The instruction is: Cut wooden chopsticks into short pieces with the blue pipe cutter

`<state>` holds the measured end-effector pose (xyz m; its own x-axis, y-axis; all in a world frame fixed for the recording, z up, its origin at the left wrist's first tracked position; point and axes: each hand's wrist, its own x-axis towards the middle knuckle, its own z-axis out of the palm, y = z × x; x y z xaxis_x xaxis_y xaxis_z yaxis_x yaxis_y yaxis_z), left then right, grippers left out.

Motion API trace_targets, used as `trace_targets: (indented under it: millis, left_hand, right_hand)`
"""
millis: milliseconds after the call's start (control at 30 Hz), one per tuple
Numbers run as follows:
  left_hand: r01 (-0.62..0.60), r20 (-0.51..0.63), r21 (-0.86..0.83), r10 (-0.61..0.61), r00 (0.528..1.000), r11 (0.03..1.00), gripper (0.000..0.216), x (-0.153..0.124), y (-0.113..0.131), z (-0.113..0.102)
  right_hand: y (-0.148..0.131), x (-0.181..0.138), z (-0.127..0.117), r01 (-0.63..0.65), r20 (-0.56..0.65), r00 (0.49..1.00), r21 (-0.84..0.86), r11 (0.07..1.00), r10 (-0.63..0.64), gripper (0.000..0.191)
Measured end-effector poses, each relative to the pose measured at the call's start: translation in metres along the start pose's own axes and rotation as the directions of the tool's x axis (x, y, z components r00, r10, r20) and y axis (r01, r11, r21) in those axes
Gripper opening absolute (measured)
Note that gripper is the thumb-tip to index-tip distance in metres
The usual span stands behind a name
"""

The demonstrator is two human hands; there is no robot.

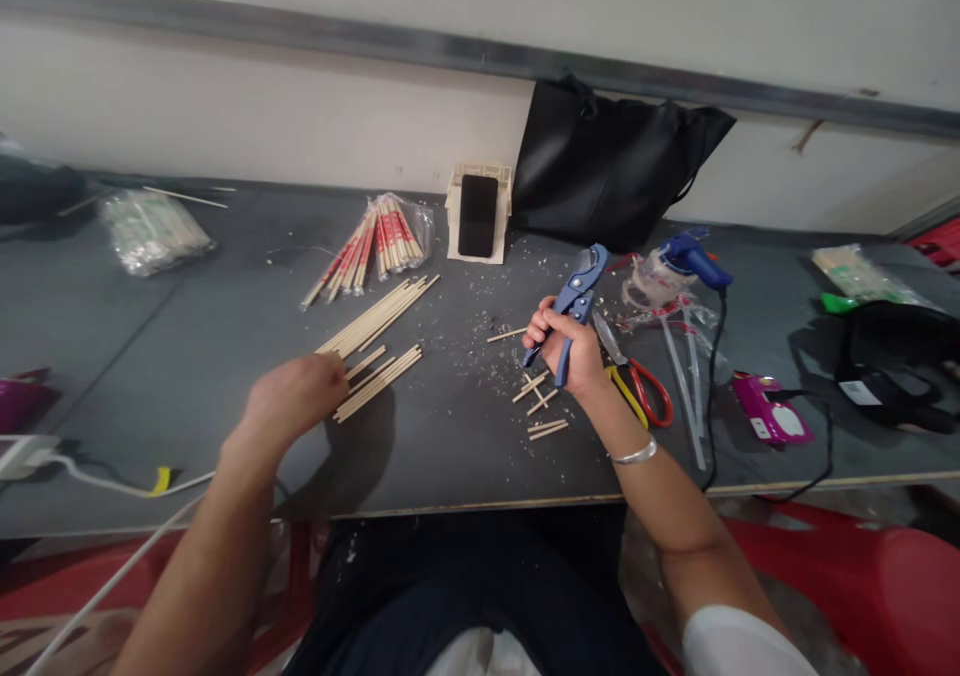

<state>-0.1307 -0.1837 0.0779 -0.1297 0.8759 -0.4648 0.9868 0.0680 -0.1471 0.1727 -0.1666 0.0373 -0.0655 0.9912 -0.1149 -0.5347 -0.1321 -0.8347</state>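
Note:
My right hand (564,341) is closed round the handles of a blue cutter (576,296), held above the dark table (450,436) with its jaws pointing up and away. My left hand (296,396) is closed over the near end of a loose row of bare wooden sticks (379,341); its fingers are bent down onto them, and what it grips is hidden. Short cut stick pieces (544,401) lie just below my right hand, and one more short piece (506,335) lies beside its thumb. Wood chips are scattered around.
Red-printed wrapped chopsticks (375,241) in a bag, a small wooden stand holding a black phone (478,214), a black bag (607,171), red-and-yellow scissors (637,386), a blue glue gun (694,256) with glue sticks, a pink device (769,408), and another chopstick bag (154,228) far left.

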Motion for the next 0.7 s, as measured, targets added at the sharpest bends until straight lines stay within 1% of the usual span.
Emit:
trace_targets:
  millis: [133,233,300,333,367,433,500,600,700]
  left_hand:
    - [-0.024,0.001,-0.113,0.024,1.000,0.993,0.011,0.013,-0.009,0.001]
    - [-0.018,-0.004,-0.167,0.018,1.000,0.986,0.009,0.016,-0.014,0.006]
    - [-0.010,-0.058,-0.197,-0.002,0.998,0.980,0.010,0.013,-0.013,0.006]
    - [-0.017,-0.109,-0.215,-0.007,0.994,0.976,0.010,0.010,-0.011,0.005]
    - [-0.033,-0.173,-0.236,-0.008,0.985,0.971,0.010,0.007,-0.009,0.003]
    - [-0.090,-0.308,-0.280,0.000,0.951,0.956,0.010,0.003,-0.002,-0.003]
    - [-0.120,-0.385,-0.302,-0.006,0.923,0.946,0.009,0.003,0.008,-0.012]
    - [-0.112,-0.394,-0.282,-0.008,0.919,0.953,0.009,0.014,0.026,-0.023]
    - [-0.102,-0.369,-0.241,0.006,0.929,0.965,0.026,0.033,0.042,-0.028]
  right_hand:
    - [0.004,0.002,-0.002,-0.021,0.027,0.999,-0.011,1.000,0.022,0.029]
    - [0.005,0.004,-0.003,-0.033,0.022,0.999,-0.009,0.999,0.034,0.029]
    - [0.006,0.005,-0.004,-0.026,0.015,1.000,-0.018,0.999,0.027,0.028]
    - [0.006,0.005,-0.004,-0.019,0.011,1.000,-0.022,1.000,0.019,0.028]
    - [0.006,0.006,-0.004,-0.010,0.005,1.000,-0.024,1.000,0.010,0.028]
    - [0.007,0.006,-0.004,0.003,-0.007,1.000,-0.022,1.000,-0.003,0.028]
    - [0.007,0.006,-0.005,0.008,-0.013,1.000,-0.019,1.000,-0.008,0.028]
    - [0.008,0.008,-0.007,0.006,-0.024,1.000,-0.023,1.000,-0.006,0.027]
    - [0.008,0.011,-0.010,-0.004,-0.037,0.999,-0.020,1.000,0.003,0.026]
